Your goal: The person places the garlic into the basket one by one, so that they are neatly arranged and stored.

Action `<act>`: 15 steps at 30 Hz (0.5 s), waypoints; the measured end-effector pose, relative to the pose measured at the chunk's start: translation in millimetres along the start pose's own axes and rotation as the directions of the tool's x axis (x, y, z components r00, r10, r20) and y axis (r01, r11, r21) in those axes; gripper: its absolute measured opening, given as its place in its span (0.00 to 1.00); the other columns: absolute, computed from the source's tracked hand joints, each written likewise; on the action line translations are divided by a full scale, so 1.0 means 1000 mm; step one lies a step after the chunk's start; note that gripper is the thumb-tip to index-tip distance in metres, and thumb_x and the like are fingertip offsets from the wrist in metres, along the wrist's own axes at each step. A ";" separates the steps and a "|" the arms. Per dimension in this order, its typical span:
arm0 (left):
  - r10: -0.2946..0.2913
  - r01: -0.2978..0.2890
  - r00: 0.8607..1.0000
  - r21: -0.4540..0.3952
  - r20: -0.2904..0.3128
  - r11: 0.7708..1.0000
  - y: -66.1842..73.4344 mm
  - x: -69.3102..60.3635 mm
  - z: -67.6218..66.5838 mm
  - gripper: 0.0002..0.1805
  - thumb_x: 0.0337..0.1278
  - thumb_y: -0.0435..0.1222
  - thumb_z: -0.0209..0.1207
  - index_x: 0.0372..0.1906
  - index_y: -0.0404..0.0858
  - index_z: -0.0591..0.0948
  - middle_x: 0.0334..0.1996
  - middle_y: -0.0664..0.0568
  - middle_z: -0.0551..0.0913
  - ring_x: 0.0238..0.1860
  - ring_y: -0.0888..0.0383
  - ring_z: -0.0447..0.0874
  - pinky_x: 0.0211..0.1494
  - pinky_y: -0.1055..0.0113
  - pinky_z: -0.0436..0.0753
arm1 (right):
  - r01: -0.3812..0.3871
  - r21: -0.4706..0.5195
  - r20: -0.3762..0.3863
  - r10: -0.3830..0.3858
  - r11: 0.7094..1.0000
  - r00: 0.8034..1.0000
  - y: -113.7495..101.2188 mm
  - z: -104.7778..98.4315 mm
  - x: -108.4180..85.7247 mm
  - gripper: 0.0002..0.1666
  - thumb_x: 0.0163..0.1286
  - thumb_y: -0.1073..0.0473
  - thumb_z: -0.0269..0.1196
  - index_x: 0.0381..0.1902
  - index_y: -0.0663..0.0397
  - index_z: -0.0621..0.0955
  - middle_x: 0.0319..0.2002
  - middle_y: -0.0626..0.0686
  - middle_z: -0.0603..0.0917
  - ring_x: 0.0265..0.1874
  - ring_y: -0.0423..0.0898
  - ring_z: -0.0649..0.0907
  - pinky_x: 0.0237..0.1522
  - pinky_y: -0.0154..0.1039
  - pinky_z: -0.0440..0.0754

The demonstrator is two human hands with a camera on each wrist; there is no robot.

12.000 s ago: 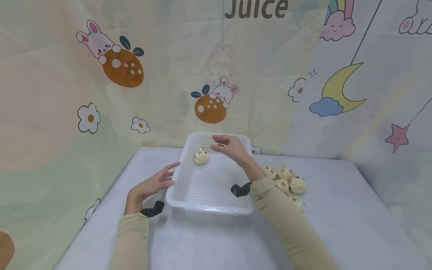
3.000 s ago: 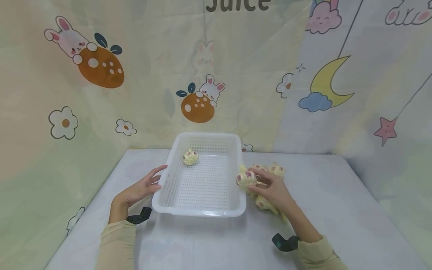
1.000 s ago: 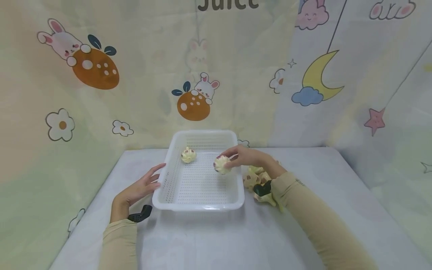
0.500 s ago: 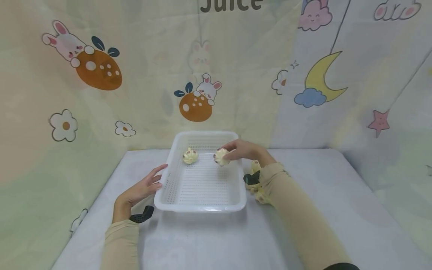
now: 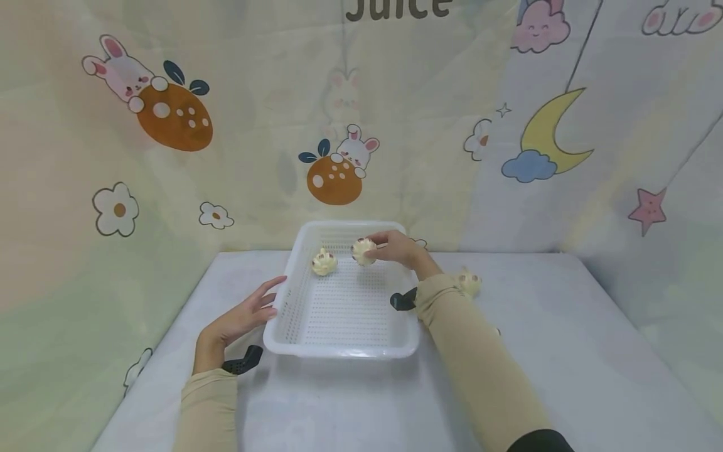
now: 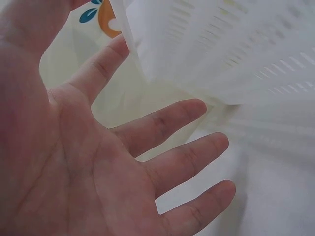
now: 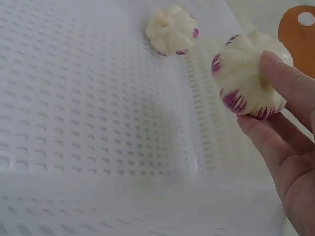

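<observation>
A white perforated plastic basket point(image 5: 344, 317) stands on the table in the head view. My right hand point(image 5: 400, 248) pinches a garlic bulb point(image 5: 362, 252), cream with purple streaks, between thumb and fingers above the basket's far part. In the right wrist view, that bulb is apart from the basket floor. Another garlic bulb point(image 5: 324, 263) lies inside, near the far left corner. My left hand point(image 5: 241, 320) is at the basket's left rim; its index finger touches the rim point(image 6: 125, 37) in the left wrist view, the other fingers spread and straight.
More garlic lies right of the basket, mostly hidden behind my right forearm; one bulb point(image 5: 468, 282) shows beyond the sleeve. A white cloth covers the table point(image 5: 339, 402). A printed curtain point(image 5: 429, 207) hangs directly behind the basket.
My right hand took a garlic bulb from beside the basket and carried it left over the rim, then farther toward the far side. My left hand stays at the left rim.
</observation>
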State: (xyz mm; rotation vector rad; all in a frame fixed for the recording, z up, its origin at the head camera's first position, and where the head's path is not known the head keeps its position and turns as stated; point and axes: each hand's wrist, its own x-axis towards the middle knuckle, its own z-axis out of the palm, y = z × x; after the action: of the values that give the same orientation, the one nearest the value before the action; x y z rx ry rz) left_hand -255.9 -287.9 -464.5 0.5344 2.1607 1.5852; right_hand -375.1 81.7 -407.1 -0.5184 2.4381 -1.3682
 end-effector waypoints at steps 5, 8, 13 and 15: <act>0.016 -0.016 1.000 0.000 0.016 1.000 0.004 -0.003 0.000 0.39 0.66 0.37 0.53 0.74 0.57 0.46 0.67 0.39 0.64 0.60 0.50 0.72 0.58 0.54 0.72 | 0.000 0.051 -0.038 0.002 0.999 0.999 -0.001 0.007 0.008 0.30 0.62 0.58 0.66 0.62 0.58 0.74 0.60 0.57 0.77 0.57 0.52 0.78 0.61 0.47 0.72; 0.008 -0.008 1.000 -0.006 0.009 1.000 0.005 -0.002 0.001 0.39 0.66 0.38 0.54 0.74 0.58 0.47 0.67 0.40 0.64 0.60 0.51 0.72 0.58 0.54 0.71 | 0.006 0.067 -0.062 -0.002 0.998 0.998 0.004 0.010 0.016 0.31 0.62 0.57 0.67 0.62 0.59 0.73 0.61 0.57 0.76 0.57 0.51 0.78 0.60 0.46 0.73; -0.019 0.019 1.000 0.005 -0.015 1.000 0.001 0.000 0.001 0.39 0.65 0.39 0.55 0.73 0.60 0.48 0.67 0.42 0.64 0.61 0.51 0.72 0.61 0.49 0.70 | 0.007 0.070 -0.105 0.000 0.998 0.994 0.010 0.016 0.026 0.30 0.62 0.55 0.67 0.61 0.57 0.75 0.59 0.56 0.78 0.57 0.51 0.78 0.59 0.46 0.74; -0.023 0.024 1.000 0.010 -0.020 1.000 0.001 0.000 0.001 0.39 0.65 0.40 0.55 0.73 0.60 0.48 0.68 0.42 0.64 0.61 0.50 0.71 0.61 0.48 0.69 | 0.003 0.070 -0.112 0.005 0.998 0.994 0.011 0.021 0.028 0.30 0.62 0.54 0.67 0.61 0.56 0.75 0.59 0.55 0.78 0.58 0.50 0.77 0.60 0.47 0.73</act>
State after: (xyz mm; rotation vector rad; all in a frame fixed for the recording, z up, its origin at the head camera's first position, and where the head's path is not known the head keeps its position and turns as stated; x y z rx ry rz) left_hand -255.1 -287.3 -464.1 0.4966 2.1827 1.5745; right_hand -393.0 59.0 -429.1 -0.4344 2.4663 -1.5148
